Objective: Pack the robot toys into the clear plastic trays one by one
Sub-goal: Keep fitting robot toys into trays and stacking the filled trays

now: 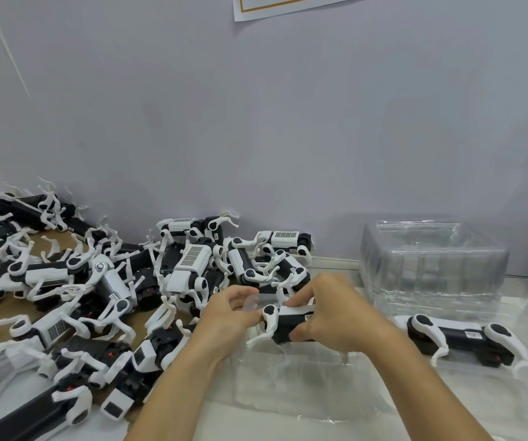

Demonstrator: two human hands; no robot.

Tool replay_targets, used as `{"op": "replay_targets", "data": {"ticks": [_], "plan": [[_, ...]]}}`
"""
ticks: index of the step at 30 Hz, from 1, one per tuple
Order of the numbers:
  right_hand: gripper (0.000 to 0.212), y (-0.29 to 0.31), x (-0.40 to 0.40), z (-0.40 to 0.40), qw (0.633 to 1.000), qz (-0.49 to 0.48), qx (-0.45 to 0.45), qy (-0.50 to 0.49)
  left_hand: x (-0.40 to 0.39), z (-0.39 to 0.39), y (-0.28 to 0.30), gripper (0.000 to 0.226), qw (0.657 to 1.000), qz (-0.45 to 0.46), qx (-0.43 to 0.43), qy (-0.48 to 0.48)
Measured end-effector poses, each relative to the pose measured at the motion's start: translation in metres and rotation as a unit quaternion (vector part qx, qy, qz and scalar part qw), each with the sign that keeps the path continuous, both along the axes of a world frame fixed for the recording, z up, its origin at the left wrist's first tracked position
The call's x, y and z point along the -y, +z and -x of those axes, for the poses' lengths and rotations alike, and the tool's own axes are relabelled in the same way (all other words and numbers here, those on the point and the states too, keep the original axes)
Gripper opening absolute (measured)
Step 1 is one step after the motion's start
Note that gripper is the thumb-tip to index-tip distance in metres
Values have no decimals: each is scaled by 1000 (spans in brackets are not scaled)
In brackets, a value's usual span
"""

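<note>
Progress early: one black-and-white robot dog toy (466,340) lies packed at right. Left hand (231,316) and right hand (336,313) grip another black-and-white toy (283,324) over a clear plastic tray (304,377); large toy pile (97,281) remains.

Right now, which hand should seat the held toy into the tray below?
Right hand: it wraps the robot toy body directly above the clear tray; left hand only pinches its end.

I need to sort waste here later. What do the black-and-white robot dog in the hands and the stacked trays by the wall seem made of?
Black-and-white robot dog toy: apparently hard moulded plastic, with smooth matte shells. Stack of clear trays: likely thin formed plastic, see-through with glossy glints.
</note>
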State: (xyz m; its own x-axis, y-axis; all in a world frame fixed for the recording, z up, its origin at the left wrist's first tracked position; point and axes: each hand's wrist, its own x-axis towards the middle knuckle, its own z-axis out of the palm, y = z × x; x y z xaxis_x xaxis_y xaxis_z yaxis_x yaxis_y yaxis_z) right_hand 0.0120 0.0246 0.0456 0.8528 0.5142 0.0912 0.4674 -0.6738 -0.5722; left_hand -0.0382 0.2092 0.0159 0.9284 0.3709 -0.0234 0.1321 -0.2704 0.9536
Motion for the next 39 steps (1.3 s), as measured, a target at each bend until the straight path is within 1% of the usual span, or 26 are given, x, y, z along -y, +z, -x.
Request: {"op": "replay_targets", "data": {"ticks": [4,9,16,18,21,23,26,30,34,37,39], "plan": [[48,1,1,0,1000,4,-4,-2,2,0,1,40,1000,15,-6,11],[48,-1,-1,0,1000,25,-3,-3,7,0,2,47,1000,-8,-15,16],[50,2,-1,0,1000,27,-2,0,8,1,7,45,999,1,-32,22],[46,3,-2,2,999,39,4,4,10,0,9,44,999,-10,-38,22],[24,4,-6,5,996,80,42,16,13,-1,10,44,998,-32,-44,26],[22,5,-7,6,995,87,55,15,13,0,10,43,998,-43,-45,26],[34,5,-6,5,997,67,40,11,13,2,12,37,998,-50,-40,11],[38,4,-6,5,997,61,40,11,13,3,18,15,998,-31,-48,-24],[37,4,-5,5,998,55,41,13,7,9,19,22,993,-27,-55,-101],[40,4,-4,4,998,49,33,12,2,14,21,21,990,-1,-57,-129],[39,4,-4,4,998,48,29,15,4,14,22,19,989,-24,-61,-130]]}}
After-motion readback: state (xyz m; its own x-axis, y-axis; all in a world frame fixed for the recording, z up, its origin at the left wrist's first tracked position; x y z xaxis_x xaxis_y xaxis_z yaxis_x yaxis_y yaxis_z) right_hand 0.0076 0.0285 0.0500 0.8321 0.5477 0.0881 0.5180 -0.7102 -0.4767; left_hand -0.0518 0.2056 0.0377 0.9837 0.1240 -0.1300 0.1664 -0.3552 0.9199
